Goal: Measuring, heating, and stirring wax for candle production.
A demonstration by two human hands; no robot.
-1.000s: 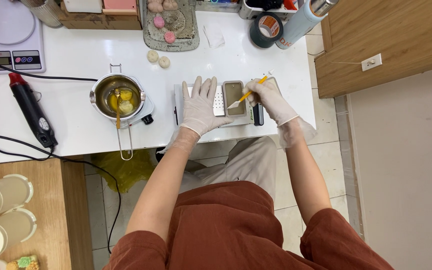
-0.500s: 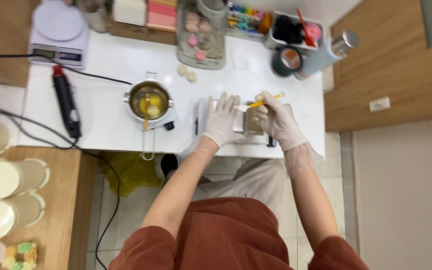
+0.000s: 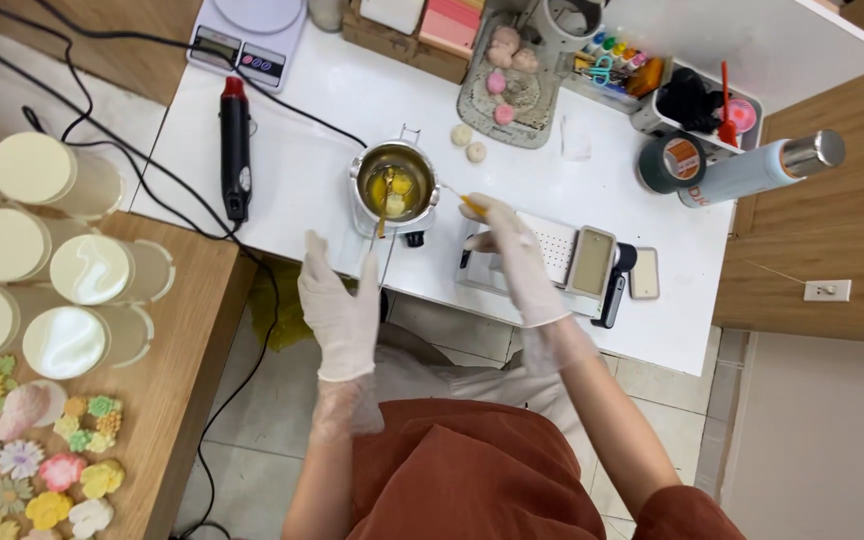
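head view: the right hand [image 3: 514, 258], gloved, pinches a thin yellow-handled tool [image 3: 473, 206] between its fingertips, the tip reaching toward the small metal pot [image 3: 395, 186] of melted yellow wax just beyond and to the left of that hand. the left hand [image 3: 340, 308] hovers released, fingers spread flat, holding nothing, near the table's [image 3: 312, 140] front edge and just short of the pot's long handle [image 3: 385, 262]. under the right hand lies a white perforated board [image 3: 550, 248]; a small flat tin [image 3: 592, 262] sits to its right. two pale wax balls [image 3: 469, 142] lie beyond the pot, and a black heat gun [image 3: 236, 150] rests well left of the left hand. judging from this, the dip would go best with the free hand steadying the pot's handle, the tool lowered slowly and upright, and drips let fall back into the pot before crossing over the board.
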